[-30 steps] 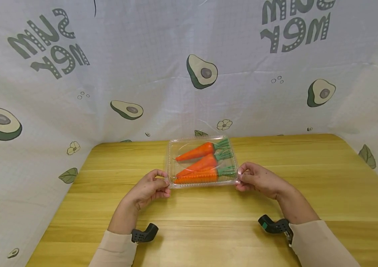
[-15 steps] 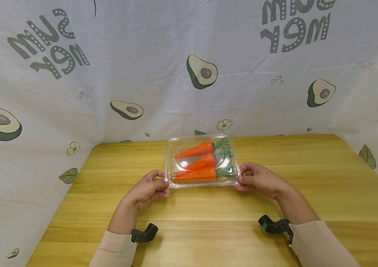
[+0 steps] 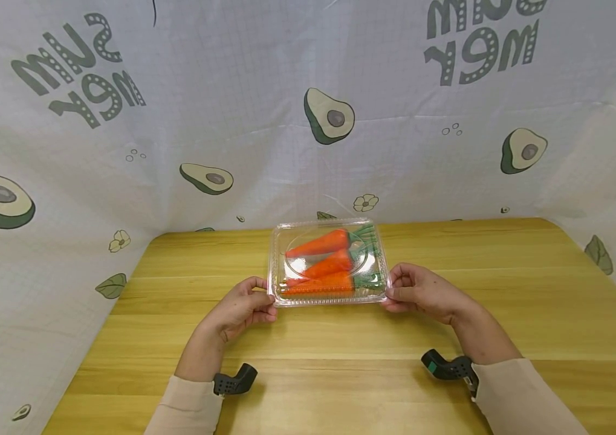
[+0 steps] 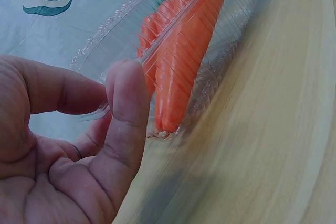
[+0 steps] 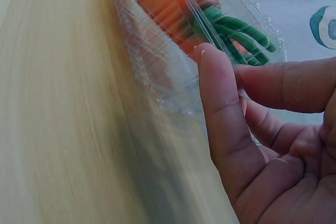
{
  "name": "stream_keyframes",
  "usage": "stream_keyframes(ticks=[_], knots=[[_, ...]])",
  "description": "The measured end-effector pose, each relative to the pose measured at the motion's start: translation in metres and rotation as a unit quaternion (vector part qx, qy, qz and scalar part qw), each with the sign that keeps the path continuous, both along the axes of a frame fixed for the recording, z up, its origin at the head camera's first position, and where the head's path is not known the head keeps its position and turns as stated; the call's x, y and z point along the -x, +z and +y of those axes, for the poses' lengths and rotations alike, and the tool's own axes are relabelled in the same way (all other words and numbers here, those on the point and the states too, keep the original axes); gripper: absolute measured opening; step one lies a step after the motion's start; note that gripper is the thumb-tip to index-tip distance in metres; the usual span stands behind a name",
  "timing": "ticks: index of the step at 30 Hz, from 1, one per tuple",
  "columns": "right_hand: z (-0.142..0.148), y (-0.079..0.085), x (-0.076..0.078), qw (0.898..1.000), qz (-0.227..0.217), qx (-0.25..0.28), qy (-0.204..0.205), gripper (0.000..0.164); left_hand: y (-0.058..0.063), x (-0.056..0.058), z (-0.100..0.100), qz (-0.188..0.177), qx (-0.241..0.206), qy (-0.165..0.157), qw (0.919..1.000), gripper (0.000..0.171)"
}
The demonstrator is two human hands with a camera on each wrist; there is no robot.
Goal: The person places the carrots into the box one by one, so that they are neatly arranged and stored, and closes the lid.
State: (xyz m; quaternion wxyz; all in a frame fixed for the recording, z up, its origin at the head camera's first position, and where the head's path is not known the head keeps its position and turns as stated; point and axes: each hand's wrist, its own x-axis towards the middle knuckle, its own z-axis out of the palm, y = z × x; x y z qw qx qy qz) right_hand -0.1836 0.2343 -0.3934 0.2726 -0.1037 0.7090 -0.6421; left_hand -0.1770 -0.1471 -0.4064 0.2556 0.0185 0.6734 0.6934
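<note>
A clear plastic clamshell box is at the middle of the table's far part, with three orange carrots with green tops lying side by side inside. My left hand pinches its near left corner between thumb and fingers. At the near right corner, my right hand pinches the rim the same way. In the left wrist view the carrot tips point toward my left thumb, behind the ribbed plastic wall. The right wrist view has the green tops close to my right thumb and forefinger.
The wooden table spreads out around the box. A white curtain printed with avocados and lettering hangs along its far edge and sides. Black wrist-mounted cameras sit at both beige sleeves.
The box's top has tipped slightly, now showing glare and sitting flatter over the carrots than one second ago. Both hands keep nearly the same place at its corners.
</note>
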Motion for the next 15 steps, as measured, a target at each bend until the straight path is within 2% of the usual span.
stream_keyframes(ticks=[10,15], knots=[[-0.0018,-0.0002,-0.0001,1.000,0.005,-0.006,-0.012,0.021,0.0005,-0.0002,-0.0005,0.002,-0.001,0.000,1.0000,0.032],[0.0004,-0.0020,0.0009,1.000,-0.027,0.006,0.001,0.019,0.0001,0.0000,-0.0014,-0.001,-0.002,0.004,1.0000,0.026]])
